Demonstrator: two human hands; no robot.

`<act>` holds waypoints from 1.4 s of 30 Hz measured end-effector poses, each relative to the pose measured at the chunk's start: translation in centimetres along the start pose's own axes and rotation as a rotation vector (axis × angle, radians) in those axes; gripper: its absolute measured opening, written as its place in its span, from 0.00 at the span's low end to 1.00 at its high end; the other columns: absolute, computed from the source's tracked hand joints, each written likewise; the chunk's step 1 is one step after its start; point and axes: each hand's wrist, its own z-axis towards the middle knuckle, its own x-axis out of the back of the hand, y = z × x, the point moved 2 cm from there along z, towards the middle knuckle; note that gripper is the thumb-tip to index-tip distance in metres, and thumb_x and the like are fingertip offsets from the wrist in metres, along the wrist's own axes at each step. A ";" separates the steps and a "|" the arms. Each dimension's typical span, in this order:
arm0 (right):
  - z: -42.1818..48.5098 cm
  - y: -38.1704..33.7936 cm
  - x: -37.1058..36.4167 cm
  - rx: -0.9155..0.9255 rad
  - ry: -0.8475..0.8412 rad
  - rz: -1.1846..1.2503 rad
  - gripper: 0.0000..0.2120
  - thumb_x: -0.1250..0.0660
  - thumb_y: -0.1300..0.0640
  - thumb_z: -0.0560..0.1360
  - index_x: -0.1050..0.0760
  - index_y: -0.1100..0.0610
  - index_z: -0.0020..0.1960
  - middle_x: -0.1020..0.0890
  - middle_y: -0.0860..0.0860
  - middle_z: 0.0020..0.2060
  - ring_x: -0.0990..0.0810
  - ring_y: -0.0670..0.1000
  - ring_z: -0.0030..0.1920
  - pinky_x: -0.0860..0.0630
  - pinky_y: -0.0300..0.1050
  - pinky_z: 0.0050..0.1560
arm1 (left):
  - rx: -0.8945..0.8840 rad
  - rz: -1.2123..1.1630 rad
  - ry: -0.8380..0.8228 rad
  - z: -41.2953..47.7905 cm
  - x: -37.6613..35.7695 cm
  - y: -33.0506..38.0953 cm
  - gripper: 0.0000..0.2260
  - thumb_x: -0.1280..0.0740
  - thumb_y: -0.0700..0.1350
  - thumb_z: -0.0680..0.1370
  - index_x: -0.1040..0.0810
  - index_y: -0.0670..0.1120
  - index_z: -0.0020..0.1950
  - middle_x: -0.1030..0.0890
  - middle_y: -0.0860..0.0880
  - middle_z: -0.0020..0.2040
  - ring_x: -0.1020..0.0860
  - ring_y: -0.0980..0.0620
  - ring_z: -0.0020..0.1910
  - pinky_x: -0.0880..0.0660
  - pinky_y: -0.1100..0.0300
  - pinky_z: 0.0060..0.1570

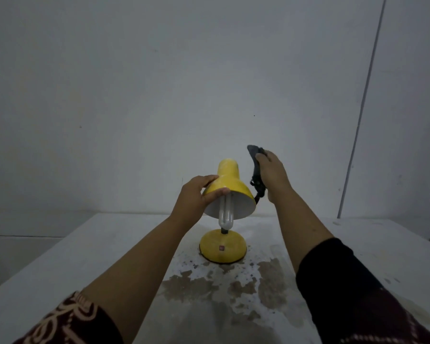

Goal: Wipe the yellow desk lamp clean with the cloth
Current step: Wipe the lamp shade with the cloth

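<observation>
A yellow desk lamp stands on the white table, its round base (222, 248) in the middle and its cone shade (230, 181) tilted toward me, showing a white bulb (226, 214). My left hand (196, 197) grips the shade's left rim, thumb on the lower edge. My right hand (271, 173) is raised just right of the shade and holds a dark grey cloth (255, 165). The cloth hangs beside the lamp's black neck (258, 197); I cannot tell whether it touches the lamp.
The white table (358, 244) has brown stained, worn patches (209, 284) in front of the lamp base. A plain grey wall rises close behind. A thin dark cable (363, 105) runs down the wall at the right.
</observation>
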 end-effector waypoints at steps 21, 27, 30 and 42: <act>-4.1 -0.7 3.8 -0.063 -0.323 -0.178 0.10 0.37 0.59 0.74 0.20 0.65 0.44 0.24 0.59 0.34 0.30 0.55 0.32 0.34 0.42 0.29 | 0.006 -0.041 0.062 -0.2 -0.4 -0.1 0.19 0.29 0.50 0.71 0.23 0.46 0.60 0.21 0.46 0.58 0.27 0.55 0.54 0.34 0.79 0.48; -6.5 0.3 0.5 0.155 -0.216 -0.133 0.14 0.38 0.58 0.79 0.23 0.55 0.63 0.21 0.52 0.56 0.22 0.52 0.54 0.24 0.48 0.55 | 0.002 -0.045 0.069 0.1 -0.1 -0.3 0.20 0.29 0.52 0.70 0.23 0.46 0.60 0.20 0.46 0.58 0.26 0.54 0.54 0.34 0.74 0.50; -5.7 0.1 -0.6 0.171 -0.263 -0.102 0.15 0.40 0.56 0.80 0.26 0.55 0.65 0.24 0.49 0.56 0.26 0.48 0.56 0.28 0.42 0.56 | -0.007 -0.041 0.054 0.1 0.0 -0.5 0.19 0.29 0.50 0.71 0.23 0.45 0.59 0.20 0.46 0.56 0.26 0.54 0.53 0.33 0.74 0.51; 3.5 -1.6 -5.6 0.261 -0.443 -0.426 0.14 0.41 0.56 0.79 0.23 0.56 0.61 0.23 0.54 0.62 0.26 0.53 0.60 0.30 0.46 0.60 | -0.016 -0.027 0.059 0.8 0.6 -0.9 0.19 0.29 0.51 0.70 0.21 0.46 0.59 0.19 0.46 0.54 0.24 0.53 0.51 0.31 0.71 0.49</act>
